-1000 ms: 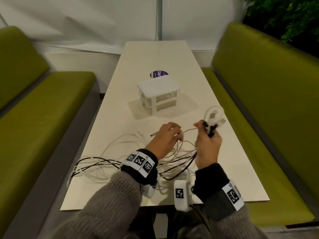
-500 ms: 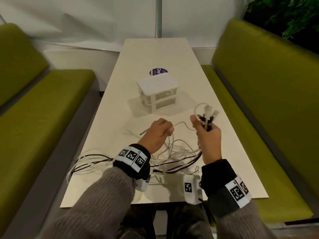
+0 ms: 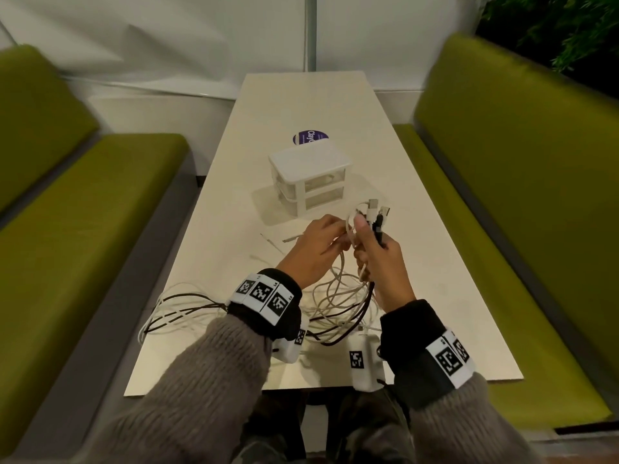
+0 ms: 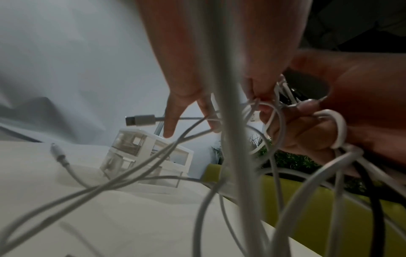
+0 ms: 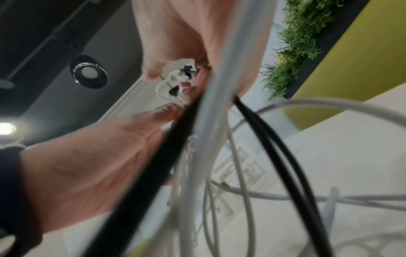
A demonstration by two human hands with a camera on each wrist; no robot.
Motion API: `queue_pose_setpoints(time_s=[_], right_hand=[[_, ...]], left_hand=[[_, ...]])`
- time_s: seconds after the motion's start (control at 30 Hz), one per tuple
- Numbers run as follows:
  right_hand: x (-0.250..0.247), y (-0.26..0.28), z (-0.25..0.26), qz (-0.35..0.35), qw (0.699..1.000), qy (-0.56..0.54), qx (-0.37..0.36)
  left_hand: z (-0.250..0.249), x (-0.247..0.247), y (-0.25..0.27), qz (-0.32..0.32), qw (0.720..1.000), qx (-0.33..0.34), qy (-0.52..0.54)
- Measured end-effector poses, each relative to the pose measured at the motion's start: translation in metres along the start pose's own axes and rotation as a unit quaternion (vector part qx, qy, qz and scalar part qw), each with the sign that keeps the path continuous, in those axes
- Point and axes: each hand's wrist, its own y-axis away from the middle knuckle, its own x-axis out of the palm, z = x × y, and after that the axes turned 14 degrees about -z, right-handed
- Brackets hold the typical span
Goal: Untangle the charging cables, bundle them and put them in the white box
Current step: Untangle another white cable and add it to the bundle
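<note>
Over the table, my right hand (image 3: pixel 366 229) grips a bunch of white and black charging cables (image 3: pixel 338 296), and their plug ends (image 3: pixel 376 212) stick up above the fist. My left hand (image 3: pixel 340 231) is right against it and pinches a white cable loop (image 4: pixel 272 111) beside the right thumb. The rest of the tangle hangs down from both hands and spreads over the near table to the left. A grey USB plug (image 4: pixel 140 120) dangles past my left fingers. The white box (image 3: pixel 308 172), a small two-drawer unit, stands just beyond the hands. The same box (image 4: pixel 151 154) shows in the left wrist view.
The long white table (image 3: pixel 301 102) runs away from me, with a round purple sticker (image 3: pixel 310 138) behind the box. Green benches (image 3: pixel 502 195) line both sides. Loose cable loops (image 3: pixel 181 306) reach near the table's left front edge. A loose plug (image 4: pixel 58 154) lies on the table.
My left hand has moved right and closed the gap to my right hand. The right hand has turned the held plug ends more upright and drawn them closer to the box.
</note>
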Motion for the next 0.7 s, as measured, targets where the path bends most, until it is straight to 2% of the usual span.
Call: queue_pose_setpoints(time_s=[0.13,0.27,0.37,0.5,0.6,0.7], right_hand=[[-0.001,0.002,-0.002,0.007,0.999,0.014,-0.042],[-0.001,-0.001,-0.003,-0.031,0.998,-0.044,-0.017],[-0.005,-0.006,-0.002,-0.04,0.998,-0.04,-0.024],[-0.004,-0.009,-0.003,-0.058,0.997,-0.029,-0.035],[-0.007,-0.012,0.001,-0.088,0.992,-0.089,-0.001],[-0.012,-0.015,0.006,-0.106,0.983,-0.15,0.028]], left_hand=[[-0.002,0.001,-0.003,0.011,1.0,-0.008,0.004],[0.0,0.004,0.0,0.033,0.999,0.032,0.003],[0.003,0.006,0.002,0.043,0.997,0.054,-0.021],[0.005,0.007,0.0,0.048,0.998,0.029,-0.031],[0.008,0.003,0.002,0.069,0.996,0.022,-0.055],[0.019,-0.003,0.006,0.069,0.99,0.044,-0.114]])
